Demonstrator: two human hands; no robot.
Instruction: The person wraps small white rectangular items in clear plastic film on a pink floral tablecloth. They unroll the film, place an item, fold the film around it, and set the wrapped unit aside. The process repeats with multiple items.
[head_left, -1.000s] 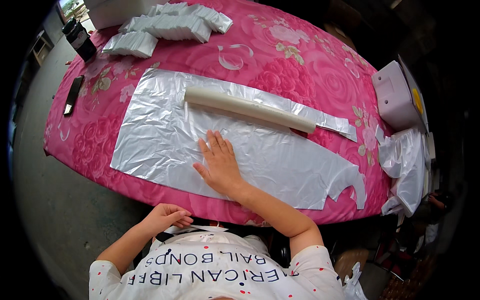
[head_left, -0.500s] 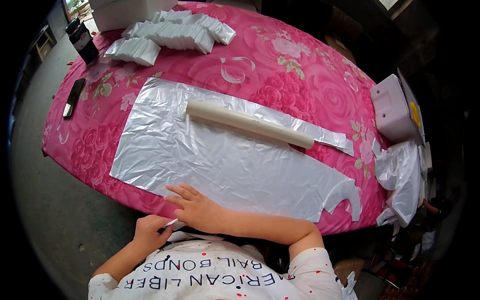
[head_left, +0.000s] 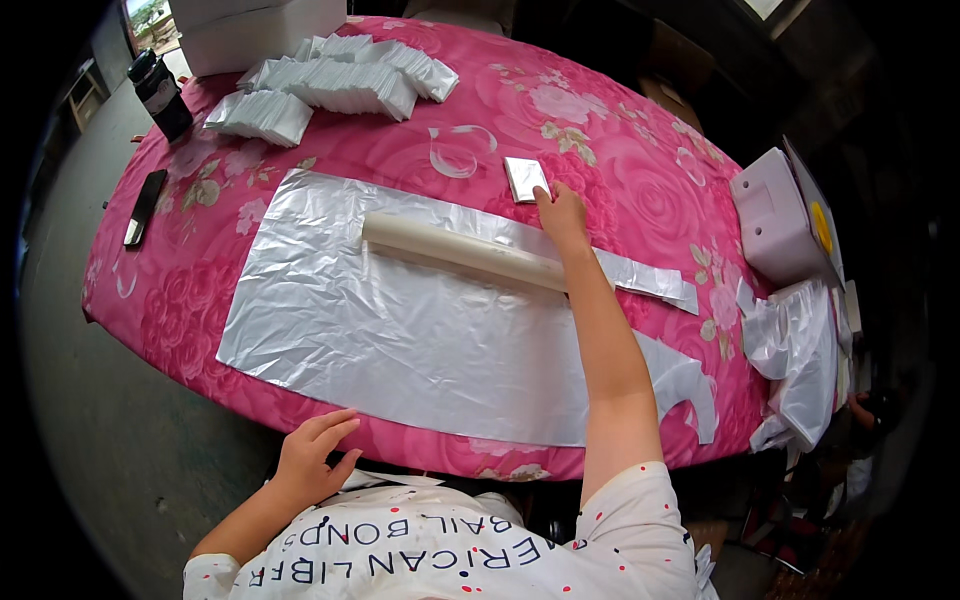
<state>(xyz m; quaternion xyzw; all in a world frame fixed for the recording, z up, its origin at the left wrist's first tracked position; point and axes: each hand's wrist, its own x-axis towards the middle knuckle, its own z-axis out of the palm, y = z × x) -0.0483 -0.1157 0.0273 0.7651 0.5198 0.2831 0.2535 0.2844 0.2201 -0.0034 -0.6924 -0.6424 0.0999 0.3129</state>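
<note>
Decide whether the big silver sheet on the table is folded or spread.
Spread: the silver sheet lies flat and open across the pink table, with a roll resting on it.

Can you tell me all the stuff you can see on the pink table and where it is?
Tablecloth: one, pink with flowers, covers the whole table.
Plastic sheet: one, silvery and crinkled, spread over the near middle.
Roll: one, cream, lying across the sheet's far part.
Small folded packet: one, silvery, just beyond the roll.
Folded packets: many, whitish, piled at the far left.
Bottle: one, dark, far left edge.
Flat dark item: one, black, left edge.
Box-like thing: one, pale lilac, right side.
Crumpled plastic: whitish, right edge.
Right hand: reaches over the roll, touching the small packet.
Left hand: open, at the near table edge.
</note>
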